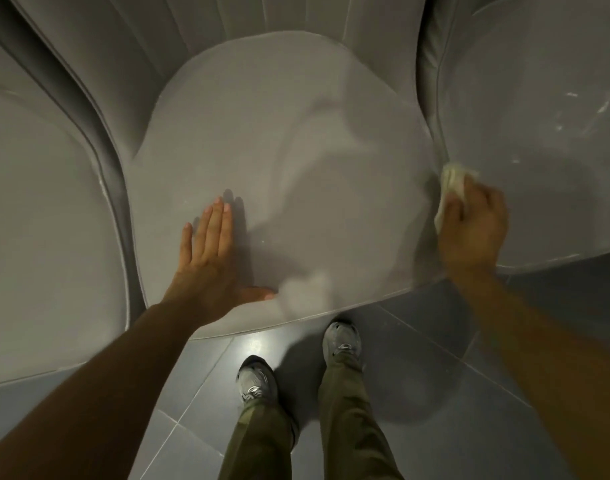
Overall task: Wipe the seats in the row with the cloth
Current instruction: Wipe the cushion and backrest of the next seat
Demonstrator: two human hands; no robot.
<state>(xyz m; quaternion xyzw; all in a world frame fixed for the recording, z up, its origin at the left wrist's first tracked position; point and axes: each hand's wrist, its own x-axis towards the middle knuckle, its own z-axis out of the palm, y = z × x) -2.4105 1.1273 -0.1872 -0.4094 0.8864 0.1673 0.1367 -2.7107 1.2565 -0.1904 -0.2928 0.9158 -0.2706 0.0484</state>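
Cloth (452, 188) bunched in our right hand (473, 230), fingers curled round it, at seam between middle seat (279, 150) and right seat (538, 150). Left hand (210, 261) flat, fingers straight, on middle seat, likely bracing us.

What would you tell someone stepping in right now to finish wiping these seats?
Left hand: open, fingers straight, lying flat on the middle seat near its front edge.
Right hand: grips the pale cloth, which sits where the middle seat meets the right seat.
Done: the picture does not show which seats are finished.
To do: the right seat shows pale marks, so probably wipe it next. Neither hand is on the left seat.
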